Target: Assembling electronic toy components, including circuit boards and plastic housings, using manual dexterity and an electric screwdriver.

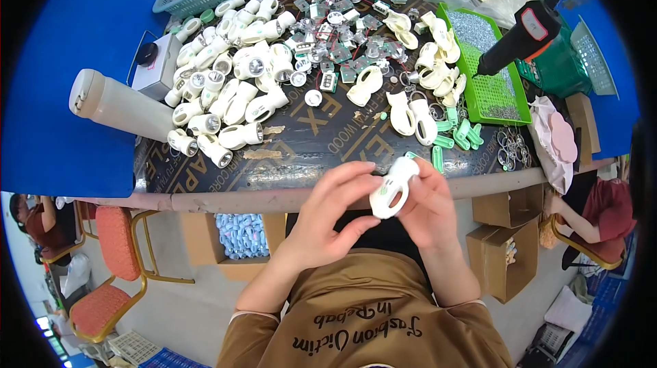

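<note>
Both hands of the person were closed on one small white flashlight (396, 180), which was in the air in front of the body, close to the near edge of the table (301, 156). The left hand (330, 210) touched it with the fingertips and the thumb from its left side, and the right hand (431, 212) gripped it from its right side. The flashlight was tilted, with its ring-shaped handle toward the person. On the table, a big pile of similar flashlights (239, 104) lay to the left, and beside it were small circuit boards (328, 80) with red wires. To the right were the open white shells (400, 115), the green strips (469, 134), and a green tray (505, 121), above which a black power screwdriver (510, 46) hung.
</note>
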Motion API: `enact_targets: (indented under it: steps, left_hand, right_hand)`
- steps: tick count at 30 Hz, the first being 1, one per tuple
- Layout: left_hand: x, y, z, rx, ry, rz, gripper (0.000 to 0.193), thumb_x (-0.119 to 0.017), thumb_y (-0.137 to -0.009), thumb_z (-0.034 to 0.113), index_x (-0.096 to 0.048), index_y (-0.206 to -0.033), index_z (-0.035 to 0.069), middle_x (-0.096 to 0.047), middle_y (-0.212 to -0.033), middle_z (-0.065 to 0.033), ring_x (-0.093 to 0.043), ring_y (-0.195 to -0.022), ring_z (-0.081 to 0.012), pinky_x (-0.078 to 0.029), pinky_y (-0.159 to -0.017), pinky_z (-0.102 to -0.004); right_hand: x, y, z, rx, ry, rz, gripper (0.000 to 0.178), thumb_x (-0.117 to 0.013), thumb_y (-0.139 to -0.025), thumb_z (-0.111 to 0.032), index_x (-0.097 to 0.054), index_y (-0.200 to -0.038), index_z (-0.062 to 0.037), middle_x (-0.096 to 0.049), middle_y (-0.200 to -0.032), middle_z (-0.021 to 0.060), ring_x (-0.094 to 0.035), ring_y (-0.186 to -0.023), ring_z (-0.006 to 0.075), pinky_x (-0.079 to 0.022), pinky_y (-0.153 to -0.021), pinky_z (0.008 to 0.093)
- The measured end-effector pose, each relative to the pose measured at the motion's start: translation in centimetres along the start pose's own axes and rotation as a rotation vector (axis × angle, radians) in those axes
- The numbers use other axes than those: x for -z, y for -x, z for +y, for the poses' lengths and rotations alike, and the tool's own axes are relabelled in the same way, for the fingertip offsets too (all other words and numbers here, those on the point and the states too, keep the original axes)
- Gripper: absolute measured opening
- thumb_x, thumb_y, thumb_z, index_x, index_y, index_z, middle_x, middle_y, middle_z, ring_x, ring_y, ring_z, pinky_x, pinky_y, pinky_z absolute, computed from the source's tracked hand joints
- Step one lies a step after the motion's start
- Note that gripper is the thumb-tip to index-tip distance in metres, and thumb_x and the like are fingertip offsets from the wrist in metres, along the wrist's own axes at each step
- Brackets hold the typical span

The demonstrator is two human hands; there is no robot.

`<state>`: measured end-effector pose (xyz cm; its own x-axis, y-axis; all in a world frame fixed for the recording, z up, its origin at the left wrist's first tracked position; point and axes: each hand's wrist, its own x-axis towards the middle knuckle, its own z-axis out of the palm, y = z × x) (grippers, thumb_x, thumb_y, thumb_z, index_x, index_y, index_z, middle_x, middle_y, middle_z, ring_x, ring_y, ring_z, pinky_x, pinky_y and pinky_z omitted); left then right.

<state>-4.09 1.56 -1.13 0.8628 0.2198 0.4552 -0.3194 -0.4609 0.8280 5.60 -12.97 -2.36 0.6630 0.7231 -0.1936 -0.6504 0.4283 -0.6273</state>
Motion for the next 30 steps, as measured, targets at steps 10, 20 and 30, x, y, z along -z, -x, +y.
enact_targets:
  steps: [10, 20, 30]
  left_hand:
    - [-0.1, 0.6, -0.2, 0.501, 0.602, 0.108, 0.017, -0.058, -0.085, 0.005, -0.06, -0.101, 0.0, -0.061, -0.089, -0.0029, -0.056, -0.075, -0.0071, -0.046, -0.062, -0.0196]
    - [0.3, 0.5, -0.4, 0.399, 0.898, 0.028, 0.048, -0.058, -0.084, 0.001, -0.041, -0.129, 0.0, -0.055, -0.11, -0.0083, -0.055, -0.097, -0.0125, -0.048, -0.082, -0.0276]
    - [-0.3, 1.1, -2.7, 0.317, 1.008, 0.317, 0.053, -0.057, -0.088, 0.019, -0.03, -0.131, 0.006, -0.051, -0.114, -0.0161, -0.054, -0.106, -0.0272, -0.046, -0.089, -0.039]
  right_hand:
    - [-0.9, 0.9, 1.0, 0.363, 0.917, -0.068, 0.02, -0.064, -0.078, -0.001, -0.051, -0.093, -0.0014, -0.054, -0.088, 0.0056, -0.055, -0.066, 0.0098, -0.046, -0.058, 0.0216]
    - [-1.4, 0.5, 0.6, 0.115, 0.432, -0.155, 0.012, -0.053, -0.087, 0.001, -0.046, -0.096, -0.0008, -0.054, -0.092, 0.0073, -0.057, -0.078, 0.0107, -0.048, -0.058, 0.0214]
    - [-2.8, -6.9, -3.4, 0.597, 1.442, -0.233, 0.007, -0.058, -0.078, -0.004, -0.059, -0.082, 0.0022, -0.058, -0.077, 0.0121, -0.058, -0.071, 0.0267, -0.046, -0.064, 0.0327]
